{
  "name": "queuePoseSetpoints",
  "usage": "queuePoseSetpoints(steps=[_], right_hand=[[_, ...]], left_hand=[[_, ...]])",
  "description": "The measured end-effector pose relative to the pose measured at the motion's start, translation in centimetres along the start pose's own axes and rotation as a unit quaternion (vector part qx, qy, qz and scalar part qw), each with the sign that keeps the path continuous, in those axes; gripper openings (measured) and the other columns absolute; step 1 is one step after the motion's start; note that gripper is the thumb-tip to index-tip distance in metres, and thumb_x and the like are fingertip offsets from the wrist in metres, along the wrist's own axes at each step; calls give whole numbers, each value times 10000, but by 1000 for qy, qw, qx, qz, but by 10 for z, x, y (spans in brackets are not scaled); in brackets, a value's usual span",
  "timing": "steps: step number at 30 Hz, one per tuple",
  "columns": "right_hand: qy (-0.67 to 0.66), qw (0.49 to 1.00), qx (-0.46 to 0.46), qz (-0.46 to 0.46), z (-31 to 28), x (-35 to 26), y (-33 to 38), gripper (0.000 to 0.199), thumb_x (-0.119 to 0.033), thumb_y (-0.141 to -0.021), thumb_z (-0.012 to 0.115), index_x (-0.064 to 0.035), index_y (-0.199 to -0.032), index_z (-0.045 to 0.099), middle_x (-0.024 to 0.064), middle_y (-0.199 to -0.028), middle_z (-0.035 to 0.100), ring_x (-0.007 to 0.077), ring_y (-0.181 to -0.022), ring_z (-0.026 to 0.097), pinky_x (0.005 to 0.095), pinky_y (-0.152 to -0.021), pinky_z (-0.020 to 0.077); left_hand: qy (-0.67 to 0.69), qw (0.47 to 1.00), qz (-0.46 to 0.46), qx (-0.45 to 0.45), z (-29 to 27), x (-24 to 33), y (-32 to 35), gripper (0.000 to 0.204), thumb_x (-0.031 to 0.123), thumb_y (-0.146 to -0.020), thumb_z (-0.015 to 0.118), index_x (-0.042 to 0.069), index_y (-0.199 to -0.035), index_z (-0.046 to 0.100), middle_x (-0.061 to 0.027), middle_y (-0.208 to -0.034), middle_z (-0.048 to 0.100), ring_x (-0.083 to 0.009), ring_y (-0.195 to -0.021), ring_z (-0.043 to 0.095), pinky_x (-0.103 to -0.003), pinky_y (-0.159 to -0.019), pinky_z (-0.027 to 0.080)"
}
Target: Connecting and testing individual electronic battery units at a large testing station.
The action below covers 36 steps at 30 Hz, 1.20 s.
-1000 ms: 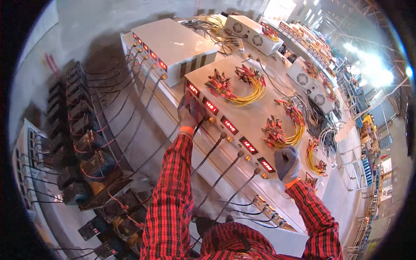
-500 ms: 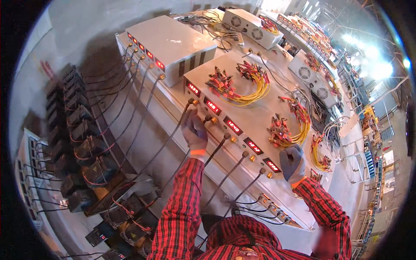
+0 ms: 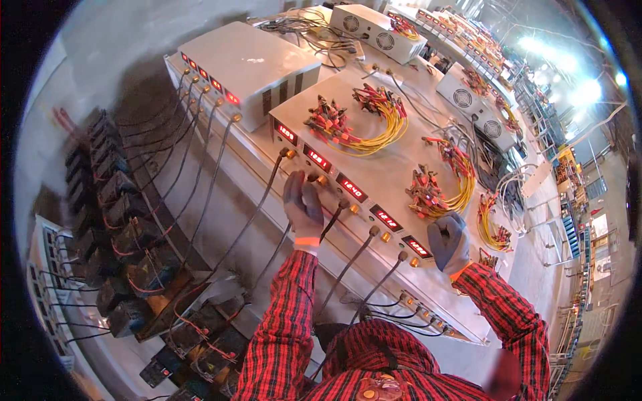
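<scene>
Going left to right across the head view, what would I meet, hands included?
Row of black block-shaped batteries → grey-gloved left hand → middle rectangular red-lit display of the nearer five → grey-gloved right hand → looped yellow wire bundle just past it.

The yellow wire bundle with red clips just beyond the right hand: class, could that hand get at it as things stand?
Probably yes: the right hand is close beside the yellow wire bundle, and nothing visible stands between them.

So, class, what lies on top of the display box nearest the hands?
At least two yellow wire bundles with red and black clips lie on the box. The surface beneath them is covered; the right hand appears to hide a corner.
</scene>
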State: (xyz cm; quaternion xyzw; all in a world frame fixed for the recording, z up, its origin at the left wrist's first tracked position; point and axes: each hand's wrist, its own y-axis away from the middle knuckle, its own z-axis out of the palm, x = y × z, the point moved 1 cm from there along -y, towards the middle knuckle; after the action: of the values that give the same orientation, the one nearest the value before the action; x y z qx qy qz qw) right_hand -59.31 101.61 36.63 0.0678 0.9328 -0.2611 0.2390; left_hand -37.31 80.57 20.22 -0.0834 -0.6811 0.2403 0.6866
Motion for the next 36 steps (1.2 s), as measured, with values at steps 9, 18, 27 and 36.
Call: queuePoseSetpoints(steps=[9, 18, 27, 36], right_hand=[[17, 1000, 9, -14, 4, -4, -2, 79, -2, -808, 639, -28, -757, 585, 84, -795, 579, 220, -674, 506, 314, -607, 428], [0, 999, 16, -28, 1, -2, -5, 99, -1, -809, 653, -34, -745, 585, 79, -771, 583, 221, -654, 499, 313, -597, 422], [-10, 1000, 1, -30, -1, 0, -2, 83, -4, -808, 663, -27, -753, 604, 78, -767, 582, 218, -654, 501, 314, -594, 422], [-10, 998, 29, -49, 0, 3, 0, 82, -8, -792, 682, -34, -749, 618, 74, -760, 588, 226, -643, 511, 321, -584, 429]], left_hand=[[-49, 995, 42, -79, 11, 52, 56, 378, 170, -979, 499, -75, -1256, 575, -278, -1248, 602, -445, -1097, 566, -469, -984, 462], [-22, 994, 52, -92, 18, 62, 62, 407, 152, -964, 526, -72, -1303, 540, -289, -1312, 565, -429, -1129, 558, -457, -991, 451], [-41, 995, 53, -70, 12, 85, 113, 356, 169, -924, 551, -29, -1217, 592, -221, -1200, 637, -379, -1045, 588, -458, -917, 475], [-59, 979, 43, -190, 34, 109, 134, 447, 178, -902, 562, -34, -1296, 569, -283, -1273, 558, -455, -1098, 529, -514, -950, 453]])
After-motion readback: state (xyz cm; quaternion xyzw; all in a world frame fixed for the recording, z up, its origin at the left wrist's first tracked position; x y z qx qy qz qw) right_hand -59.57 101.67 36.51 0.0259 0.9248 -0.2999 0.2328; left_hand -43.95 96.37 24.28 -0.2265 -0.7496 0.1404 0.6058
